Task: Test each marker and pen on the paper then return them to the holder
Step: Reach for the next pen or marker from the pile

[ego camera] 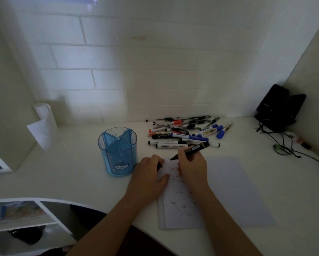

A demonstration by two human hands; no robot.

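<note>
My right hand [192, 168] grips a black marker [192, 149] with its tip pointing left, just above the top of the white paper [229, 191]. The paper carries several small red and dark marks. My left hand [148, 172] rests on the paper's upper left corner, fingers curled around a small black object, probably the marker's cap [159, 166]. A blue divided holder [119, 151] with a cat picture stands empty to the left of my hands. A pile of markers and pens [184, 131] lies behind the paper.
A black device [278, 108] with cables [284, 146] sits in the back right corner. A roll of white paper [43, 122] leans at the back left. The desk's curved front edge [62, 201] runs at the lower left, shelves below it.
</note>
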